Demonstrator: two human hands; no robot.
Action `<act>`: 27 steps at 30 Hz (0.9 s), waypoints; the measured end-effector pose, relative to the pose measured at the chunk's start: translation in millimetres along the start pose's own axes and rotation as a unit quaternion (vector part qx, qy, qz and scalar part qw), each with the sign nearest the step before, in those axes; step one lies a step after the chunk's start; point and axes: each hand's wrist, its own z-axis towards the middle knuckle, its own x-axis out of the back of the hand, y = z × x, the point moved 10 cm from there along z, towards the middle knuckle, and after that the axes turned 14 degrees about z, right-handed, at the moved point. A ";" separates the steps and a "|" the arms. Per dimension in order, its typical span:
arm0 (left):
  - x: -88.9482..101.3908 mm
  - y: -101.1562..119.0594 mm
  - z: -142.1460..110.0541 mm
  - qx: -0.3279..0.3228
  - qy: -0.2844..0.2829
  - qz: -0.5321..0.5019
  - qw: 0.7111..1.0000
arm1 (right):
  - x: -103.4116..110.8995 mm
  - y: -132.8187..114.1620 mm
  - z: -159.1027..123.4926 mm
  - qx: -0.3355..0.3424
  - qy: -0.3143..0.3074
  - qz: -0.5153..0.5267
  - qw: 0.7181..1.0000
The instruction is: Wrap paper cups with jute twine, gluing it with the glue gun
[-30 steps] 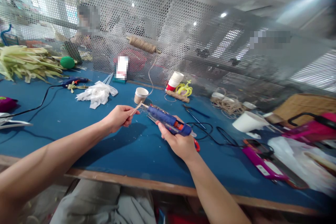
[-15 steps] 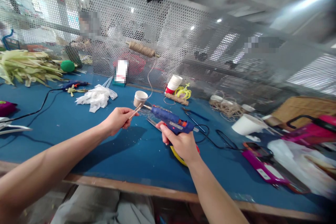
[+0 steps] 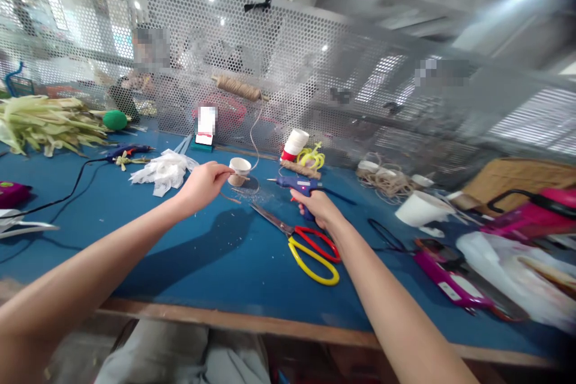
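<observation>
My left hand point(image 3: 206, 185) is closed in a pinch on a thin brown piece of twine point(image 3: 230, 198), whose loose end hangs below the fingers. Right at its fingertips stands a small white cup point(image 3: 240, 164), its lower part wrapped in brown twine. Around its handle, my right hand point(image 3: 318, 206) grips a blue glue gun point(image 3: 294, 183), the nozzle pointing left toward the cup with a gap between. Scissors point(image 3: 288, 229) with red and yellow handles lie in front of the right hand. A twine spool point(image 3: 238, 87) hangs at the mesh, its strand running down to the cup.
White cloth-like strips point(image 3: 162, 171), another glue gun point(image 3: 128, 152) and pale husks point(image 3: 49, 123) lie left. Behind stand a phone point(image 3: 206, 126) and a white-and-red roll point(image 3: 296, 144). Right are tangled twine point(image 3: 389, 183), a white cup point(image 3: 422, 211) and a purple device point(image 3: 452, 281). Perforated mesh point(image 3: 180, 18) borders the back.
My right hand has drawn the glue gun back to the right, off the cup, uncovering the scissors. My left hand has shifted slightly up, closer to the cup's rim.
</observation>
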 end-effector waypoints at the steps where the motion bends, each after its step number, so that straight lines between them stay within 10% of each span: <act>1: 2.3 3.0 3.1 -0.009 0.005 0.022 1.000 | 1.4 2.9 5.0 -0.001 0.004 -0.009 1.000; 14: 11.8 15.8 39.4 -0.056 0.015 0.098 0.994 | 18.4 -24.3 25.4 0.074 0.079 -0.271 0.956; 22: -8.7 49.8 64.4 -0.195 -0.025 0.185 0.963 | -96.2 -142.4 -14.5 0.335 -0.186 -0.196 0.903; 27: -29.0 59.7 78.7 -0.264 -0.039 0.260 0.928 | -125.5 -145.7 -3.3 0.322 -0.181 -0.297 0.881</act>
